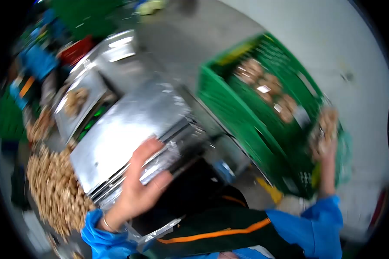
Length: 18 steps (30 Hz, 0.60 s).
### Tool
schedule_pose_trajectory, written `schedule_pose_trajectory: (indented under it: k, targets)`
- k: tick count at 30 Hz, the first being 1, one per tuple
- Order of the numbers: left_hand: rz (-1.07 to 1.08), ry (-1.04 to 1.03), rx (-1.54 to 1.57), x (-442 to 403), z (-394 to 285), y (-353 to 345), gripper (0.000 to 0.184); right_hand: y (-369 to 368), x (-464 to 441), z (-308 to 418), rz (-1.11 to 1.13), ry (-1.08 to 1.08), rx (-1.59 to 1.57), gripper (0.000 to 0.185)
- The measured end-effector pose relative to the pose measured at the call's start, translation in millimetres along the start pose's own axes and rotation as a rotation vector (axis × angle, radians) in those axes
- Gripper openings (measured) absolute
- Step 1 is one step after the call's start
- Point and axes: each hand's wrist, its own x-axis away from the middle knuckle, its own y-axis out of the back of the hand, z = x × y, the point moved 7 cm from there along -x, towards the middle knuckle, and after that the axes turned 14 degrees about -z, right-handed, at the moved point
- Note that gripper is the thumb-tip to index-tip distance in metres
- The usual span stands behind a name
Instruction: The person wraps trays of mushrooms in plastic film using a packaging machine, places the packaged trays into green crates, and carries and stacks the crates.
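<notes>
My left hand (139, 184) is over the front edge of a shiny metal work surface (129, 125), with fingers and thumb apart and nothing in it. Clear plastic film or bags (170, 151) lie along that edge, close to the fingertips. At the right, my right hand (330, 149) is closed on a clear bag of tan, potato-like produce (325, 123), held at the near right end of a green crate (242, 101). Similar clear packs (263, 86) sit inside the crate. Blur hides the exact grip of the right fingers.
A large heap of loose tan produce (56, 185) lies at the left. Behind it stands a metal scale-like tray (80, 101) with more produce on it. A co-worker in blue sleeves (39, 62) reaches towards the heap. A pale wall (345, 56) runs along the right.
</notes>
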Motion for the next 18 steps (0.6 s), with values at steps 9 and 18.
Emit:
schedule_pose_trajectory:
  k: [9, 18]
  targets:
    - [-1.089, 0.758, -0.646, -17, 316, 328, 0.034, 238, -65, -173, -0.686, -0.507, 0.355, 0.041]
    - [-1.308, 0.995, 0.277, -43, 422, 301, 0.009, 133, -52, -126, -0.848, -0.357, 0.756, 0.043]
